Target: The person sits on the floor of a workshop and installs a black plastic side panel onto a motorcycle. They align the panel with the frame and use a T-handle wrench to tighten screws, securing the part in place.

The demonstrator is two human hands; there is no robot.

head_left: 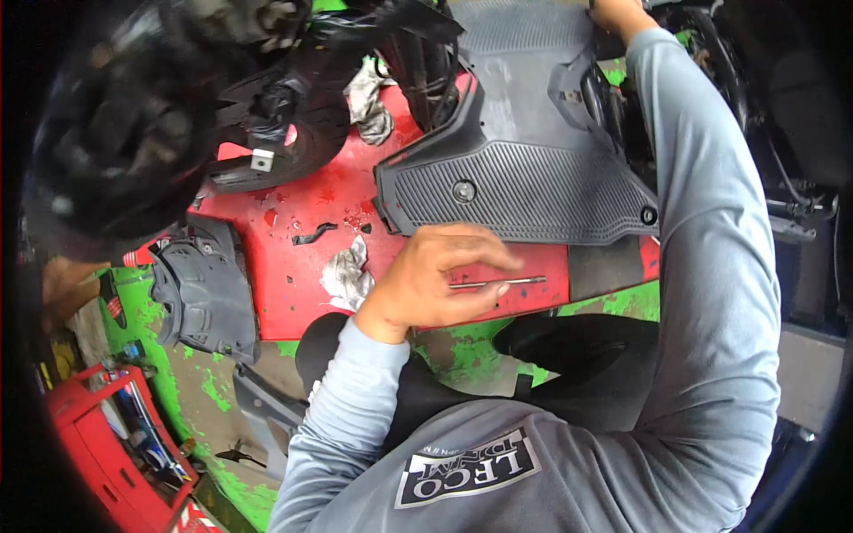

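Observation:
A large dark grey plastic floorboard panel with ribbed areas lies on the red work table. In front of its near edge is my left hand, palm turned inward, fingers curled around a slim metal-shafted tool that looks like a screwdriver. The shaft points right; its handle end is hidden in my palm. My right arm stretches forward along the panel's right side. At the panel's far right edge, my right hand is partly cut off by the picture's top, so its fingers cannot be made out.
Crumpled rags and small black broken pieces lie left of the panel. A black tyre and dark motorcycle parts fill the far left. A grey plastic cover sits at the table's left end. A red tool cabinet stands lower left.

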